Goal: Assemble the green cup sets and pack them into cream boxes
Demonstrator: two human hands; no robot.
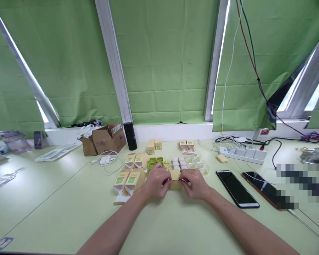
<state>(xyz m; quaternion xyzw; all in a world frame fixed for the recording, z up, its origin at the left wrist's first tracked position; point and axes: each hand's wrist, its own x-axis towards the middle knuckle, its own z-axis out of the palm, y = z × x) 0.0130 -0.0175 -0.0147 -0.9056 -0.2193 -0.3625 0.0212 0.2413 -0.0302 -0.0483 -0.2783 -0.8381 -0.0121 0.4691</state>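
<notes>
Between my two hands is a small tan cardboard box [175,185]. My left hand [157,180] pinches its left side, and my right hand [194,183] pinches the right side near the top edge. Left of my left hand stand open tan boxes with green labels [131,180], their flaps spread. Just beyond my hands are green square cups [159,160], tiny yellowish pieces [167,165], pale pink and white small pieces [175,163], and clear plastic cups [199,165] with something yellow in them. My fingertips partly hide the box's edges.
Two closed tan boxes [154,146] and more open ones [187,146] stand farther back. A black cylinder [130,136] and a brown carton [108,139] are at back left. On the right lie two phones [238,188], a power strip [243,155] and cables.
</notes>
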